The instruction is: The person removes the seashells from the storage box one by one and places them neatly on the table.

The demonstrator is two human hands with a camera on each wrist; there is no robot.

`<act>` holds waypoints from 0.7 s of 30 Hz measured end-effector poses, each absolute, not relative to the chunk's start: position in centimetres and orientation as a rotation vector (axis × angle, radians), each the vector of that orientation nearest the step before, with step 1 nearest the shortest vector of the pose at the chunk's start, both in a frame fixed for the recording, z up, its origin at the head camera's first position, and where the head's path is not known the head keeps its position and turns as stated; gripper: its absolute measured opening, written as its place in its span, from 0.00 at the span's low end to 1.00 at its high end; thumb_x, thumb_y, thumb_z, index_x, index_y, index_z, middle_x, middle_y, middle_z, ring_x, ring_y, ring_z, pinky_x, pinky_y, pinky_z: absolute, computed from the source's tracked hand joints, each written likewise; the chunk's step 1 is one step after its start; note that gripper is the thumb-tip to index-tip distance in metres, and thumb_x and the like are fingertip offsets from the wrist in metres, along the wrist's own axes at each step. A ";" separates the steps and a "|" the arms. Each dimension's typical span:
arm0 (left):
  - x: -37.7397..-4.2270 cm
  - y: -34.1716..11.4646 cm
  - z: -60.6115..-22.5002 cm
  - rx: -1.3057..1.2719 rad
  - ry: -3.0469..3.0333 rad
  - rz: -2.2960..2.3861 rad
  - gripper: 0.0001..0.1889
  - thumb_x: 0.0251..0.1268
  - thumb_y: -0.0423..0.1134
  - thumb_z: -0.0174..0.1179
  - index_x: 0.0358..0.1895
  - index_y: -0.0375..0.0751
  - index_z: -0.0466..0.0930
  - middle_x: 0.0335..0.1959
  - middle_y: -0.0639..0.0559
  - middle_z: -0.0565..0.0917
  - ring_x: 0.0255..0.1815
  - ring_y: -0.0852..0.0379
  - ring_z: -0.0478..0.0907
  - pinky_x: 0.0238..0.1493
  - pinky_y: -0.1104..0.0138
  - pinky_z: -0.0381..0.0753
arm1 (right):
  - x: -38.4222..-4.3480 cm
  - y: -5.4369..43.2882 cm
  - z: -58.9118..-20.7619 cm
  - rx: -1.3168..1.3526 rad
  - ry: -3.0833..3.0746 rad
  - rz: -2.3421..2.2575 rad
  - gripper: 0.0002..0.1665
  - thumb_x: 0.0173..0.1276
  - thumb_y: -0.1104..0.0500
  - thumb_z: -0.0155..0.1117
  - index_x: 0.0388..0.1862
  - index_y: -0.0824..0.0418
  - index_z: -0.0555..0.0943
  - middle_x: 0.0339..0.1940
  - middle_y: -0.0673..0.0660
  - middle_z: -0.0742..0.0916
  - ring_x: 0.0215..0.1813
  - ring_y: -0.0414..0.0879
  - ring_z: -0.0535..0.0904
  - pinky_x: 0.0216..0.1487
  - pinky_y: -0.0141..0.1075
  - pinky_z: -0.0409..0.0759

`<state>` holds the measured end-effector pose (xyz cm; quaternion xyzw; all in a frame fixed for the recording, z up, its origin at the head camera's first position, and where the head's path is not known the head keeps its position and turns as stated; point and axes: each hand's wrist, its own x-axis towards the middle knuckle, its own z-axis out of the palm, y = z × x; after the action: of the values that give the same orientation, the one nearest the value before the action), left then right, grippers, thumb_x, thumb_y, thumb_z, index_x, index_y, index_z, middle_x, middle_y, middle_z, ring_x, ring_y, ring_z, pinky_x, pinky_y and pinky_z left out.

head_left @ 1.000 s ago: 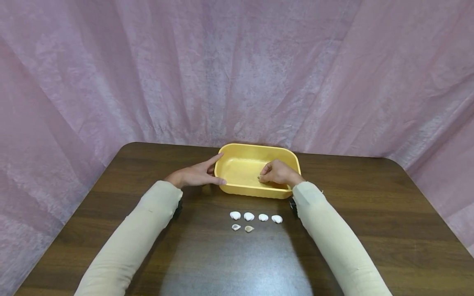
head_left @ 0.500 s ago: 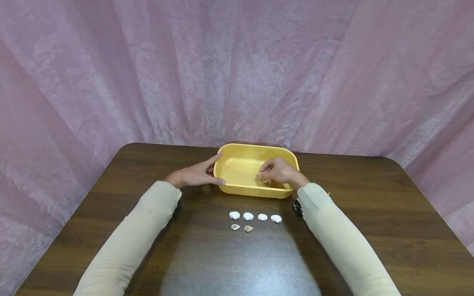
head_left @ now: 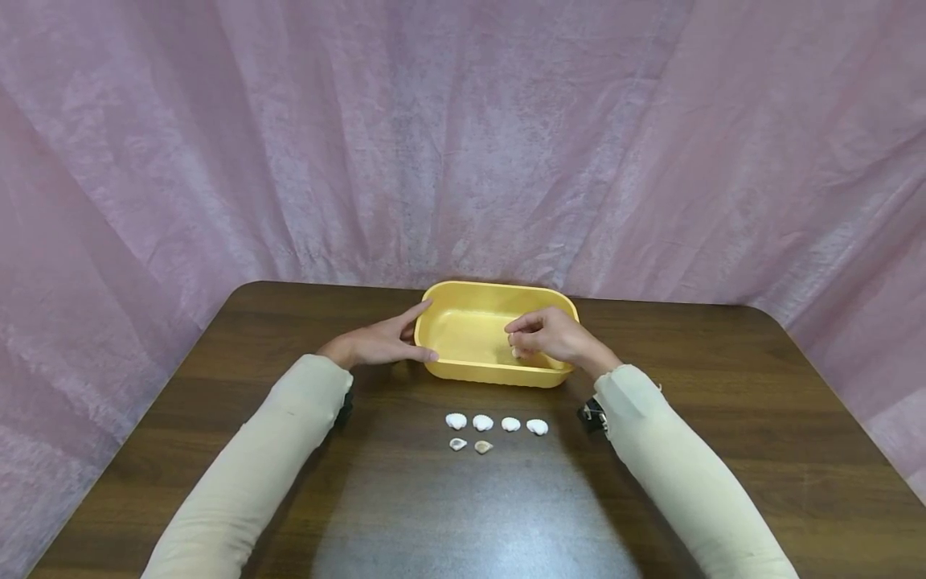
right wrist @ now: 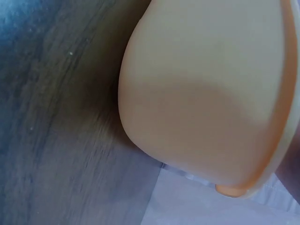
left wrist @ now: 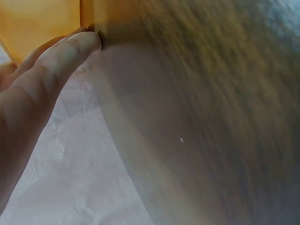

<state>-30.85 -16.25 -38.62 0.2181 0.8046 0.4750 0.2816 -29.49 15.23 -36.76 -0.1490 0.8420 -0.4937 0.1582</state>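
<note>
Pink crinkled fabric (head_left: 463, 137) fills the upper frame behind a dark wood-grain table (head_left: 723, 418). At the centre of the head view a yellow plastic tub (head_left: 463, 301) stands near the table's far edge. The left hand (head_left: 376, 342) is laid against the tub's left wall, fingers straight and spread, the thumb along the near corner; in the left wrist view a fingertip is seen touching the yellow wall. The right hand (head_left: 550, 336) is held over the tub's right half, fingertips drawn together and pinching a small pale seashell (head_left: 515, 351), which is mostly hidden by the fingers. Below the tub, at lower centre, six more seashells (head_left: 496, 424) lie on the table in two short rows, apart from one another. The shell is judged light, rigid and brittle, with a smooth curved back that may slip; it is best taken by its opposite edges in a gentle fingertip pinch.
</note>
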 end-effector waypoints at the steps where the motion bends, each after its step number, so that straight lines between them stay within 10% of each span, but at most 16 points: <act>1: -30.8 -16.3 -38.6 0.582 2.157 1.270 0.56 0.67 0.45 0.67 0.82 0.54 0.28 0.67 0.39 0.74 0.67 0.49 0.72 0.73 0.52 0.58 | -29.4 15.2 -36.7 -0.421 2.390 -1.449 0.19 0.70 0.70 0.60 0.56 0.81 0.77 0.40 0.70 0.87 0.37 0.51 0.85 0.48 0.47 0.84; 21: -30.8 -16.3 -38.5 0.568 2.206 1.238 0.56 0.66 0.47 0.68 0.82 0.56 0.30 0.67 0.42 0.75 0.67 0.51 0.72 0.73 0.52 0.57 | -26.2 16.0 -36.4 -0.282 2.027 -1.852 0.23 0.69 0.75 0.60 0.61 0.86 0.70 0.37 0.56 0.86 0.39 0.42 0.85 0.49 0.39 0.84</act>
<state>-30.76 -16.28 -38.47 0.2108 0.8189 0.4598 0.2711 -26.25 16.03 -36.38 -0.1002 0.7210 -0.6589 0.1898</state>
